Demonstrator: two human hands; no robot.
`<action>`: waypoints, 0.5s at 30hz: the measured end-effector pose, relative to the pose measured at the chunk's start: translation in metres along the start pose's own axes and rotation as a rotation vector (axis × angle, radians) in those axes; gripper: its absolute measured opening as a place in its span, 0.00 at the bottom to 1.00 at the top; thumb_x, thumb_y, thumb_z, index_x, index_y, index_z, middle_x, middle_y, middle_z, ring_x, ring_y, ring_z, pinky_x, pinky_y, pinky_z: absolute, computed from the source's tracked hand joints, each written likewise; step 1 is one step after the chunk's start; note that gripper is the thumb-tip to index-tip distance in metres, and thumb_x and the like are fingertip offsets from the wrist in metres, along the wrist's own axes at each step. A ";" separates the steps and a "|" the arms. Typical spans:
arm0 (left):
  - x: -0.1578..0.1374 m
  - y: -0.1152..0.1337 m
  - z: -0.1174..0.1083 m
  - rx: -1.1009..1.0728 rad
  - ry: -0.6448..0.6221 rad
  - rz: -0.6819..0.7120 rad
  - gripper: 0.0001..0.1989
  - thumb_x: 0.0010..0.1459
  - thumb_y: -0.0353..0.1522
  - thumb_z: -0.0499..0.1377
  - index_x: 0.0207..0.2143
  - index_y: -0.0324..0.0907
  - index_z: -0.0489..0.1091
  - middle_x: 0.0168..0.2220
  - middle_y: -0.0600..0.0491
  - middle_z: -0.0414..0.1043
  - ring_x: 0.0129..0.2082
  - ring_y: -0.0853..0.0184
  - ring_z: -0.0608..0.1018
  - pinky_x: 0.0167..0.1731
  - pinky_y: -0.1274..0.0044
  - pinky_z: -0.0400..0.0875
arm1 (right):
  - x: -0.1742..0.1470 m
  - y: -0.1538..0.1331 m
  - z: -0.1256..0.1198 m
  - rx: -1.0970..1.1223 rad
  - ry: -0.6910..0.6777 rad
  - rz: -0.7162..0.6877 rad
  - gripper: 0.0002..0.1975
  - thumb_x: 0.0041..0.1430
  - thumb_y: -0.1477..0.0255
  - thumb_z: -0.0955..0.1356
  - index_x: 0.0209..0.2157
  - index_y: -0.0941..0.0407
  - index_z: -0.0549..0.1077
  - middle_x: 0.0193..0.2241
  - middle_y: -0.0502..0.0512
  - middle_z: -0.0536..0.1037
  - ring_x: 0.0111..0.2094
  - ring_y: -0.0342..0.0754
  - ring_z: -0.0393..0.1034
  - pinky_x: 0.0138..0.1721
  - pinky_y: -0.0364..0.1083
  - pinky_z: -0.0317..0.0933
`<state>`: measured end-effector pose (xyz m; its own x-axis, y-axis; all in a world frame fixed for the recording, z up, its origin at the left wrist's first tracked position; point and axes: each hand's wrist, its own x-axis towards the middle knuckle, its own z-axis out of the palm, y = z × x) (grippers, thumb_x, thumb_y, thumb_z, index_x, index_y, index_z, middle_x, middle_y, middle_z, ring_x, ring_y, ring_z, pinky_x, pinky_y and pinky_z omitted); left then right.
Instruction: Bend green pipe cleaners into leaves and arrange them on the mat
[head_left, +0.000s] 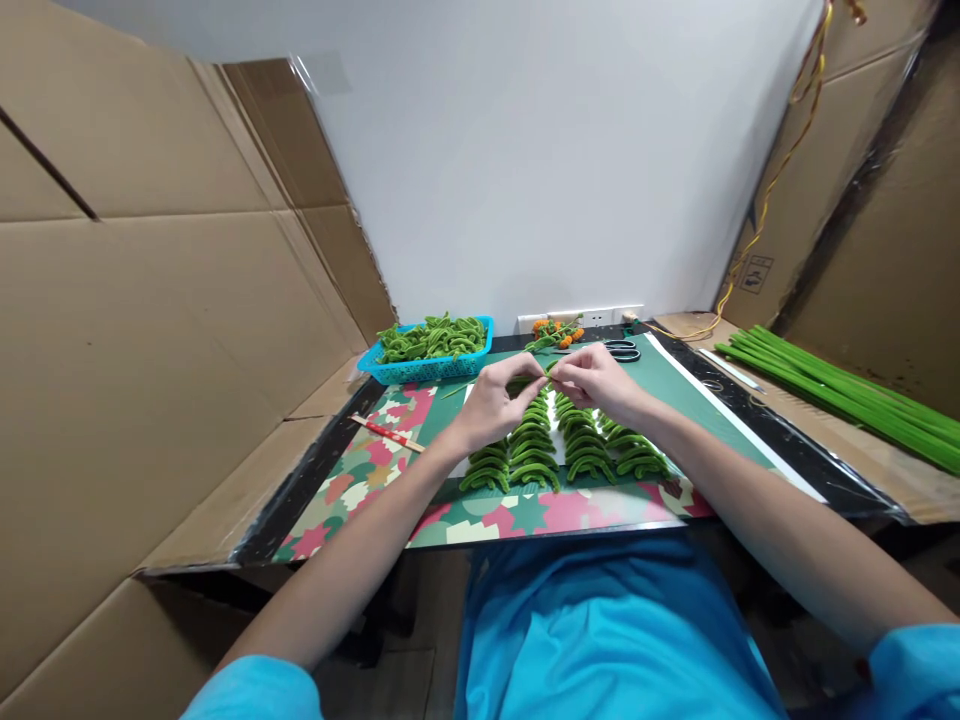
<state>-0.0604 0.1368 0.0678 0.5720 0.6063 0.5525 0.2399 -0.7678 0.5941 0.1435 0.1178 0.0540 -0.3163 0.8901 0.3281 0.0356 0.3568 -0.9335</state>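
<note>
My left hand [499, 400] and my right hand [600, 382] meet over the middle of the table, fingertips pinched together. Between them is a small green fuzzy stem piece [551, 368], mostly covered by the fingers. Under my hands, curved green fuzzy pieces [534, 447] lie in several columns on white paper [557, 440], partly hidden by my hands and wrists. More loose green pieces [435, 338] are heaped in a blue plastic basket [424, 370] behind my left hand.
Black-handled scissors [622, 350] and an orange-and-green fuzzy bunch [559, 331] lie at the back. Wrapped chopsticks [386, 433] rest at left. Long green stems [840, 390] and a white pen-like stick [731, 369] lie at right. Cardboard walls [150, 300] flank the table; a yellow cord [772, 180] hangs at right.
</note>
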 end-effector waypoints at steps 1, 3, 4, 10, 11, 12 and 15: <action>0.000 0.000 -0.002 0.103 -0.026 0.083 0.10 0.69 0.38 0.61 0.36 0.42 0.75 0.34 0.51 0.74 0.33 0.65 0.73 0.35 0.74 0.67 | 0.001 0.000 -0.001 0.056 -0.039 0.051 0.14 0.57 0.64 0.68 0.21 0.54 0.68 0.14 0.42 0.56 0.16 0.39 0.44 0.19 0.44 0.42; 0.000 -0.001 -0.005 0.202 -0.051 0.160 0.10 0.70 0.36 0.58 0.38 0.42 0.76 0.34 0.49 0.74 0.33 0.64 0.73 0.37 0.73 0.67 | 0.004 0.000 -0.004 0.082 -0.073 0.079 0.13 0.56 0.63 0.67 0.22 0.54 0.68 0.15 0.40 0.54 0.14 0.38 0.41 0.17 0.44 0.43; 0.000 -0.002 -0.005 0.203 -0.035 0.156 0.10 0.70 0.37 0.59 0.38 0.42 0.76 0.34 0.49 0.75 0.33 0.64 0.74 0.37 0.73 0.67 | 0.004 0.000 -0.005 0.096 -0.077 0.086 0.13 0.56 0.63 0.68 0.22 0.54 0.69 0.15 0.40 0.55 0.15 0.38 0.41 0.17 0.43 0.43; 0.003 -0.005 0.002 -0.299 0.046 -0.258 0.20 0.59 0.49 0.69 0.33 0.41 0.75 0.27 0.55 0.73 0.26 0.69 0.72 0.28 0.78 0.66 | -0.001 0.001 -0.007 -0.352 0.046 -0.257 0.15 0.67 0.63 0.68 0.27 0.56 0.73 0.20 0.47 0.66 0.22 0.42 0.55 0.25 0.43 0.47; 0.003 -0.006 0.003 -0.376 0.041 -0.318 0.22 0.58 0.51 0.69 0.32 0.41 0.73 0.24 0.57 0.69 0.22 0.72 0.68 0.24 0.79 0.62 | -0.002 0.002 -0.008 -0.459 0.069 -0.337 0.15 0.69 0.65 0.66 0.29 0.56 0.73 0.21 0.47 0.67 0.24 0.42 0.56 0.27 0.44 0.48; 0.004 -0.007 0.003 -0.425 0.033 -0.360 0.24 0.57 0.53 0.69 0.30 0.41 0.72 0.21 0.58 0.66 0.19 0.73 0.64 0.20 0.79 0.58 | -0.003 0.003 -0.008 -0.529 0.086 -0.398 0.14 0.71 0.66 0.66 0.30 0.55 0.74 0.22 0.48 0.68 0.25 0.43 0.57 0.28 0.44 0.50; 0.005 -0.009 0.003 -0.493 -0.022 -0.427 0.27 0.56 0.55 0.69 0.29 0.40 0.72 0.19 0.60 0.61 0.16 0.76 0.59 0.17 0.80 0.51 | -0.003 0.008 -0.010 -0.625 0.092 -0.515 0.13 0.73 0.67 0.64 0.34 0.55 0.74 0.27 0.51 0.72 0.28 0.45 0.62 0.34 0.45 0.55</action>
<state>-0.0568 0.1461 0.0638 0.5230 0.8287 0.1994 0.0646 -0.2718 0.9602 0.1542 0.1209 0.0472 -0.3587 0.5817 0.7300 0.4385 0.7954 -0.4183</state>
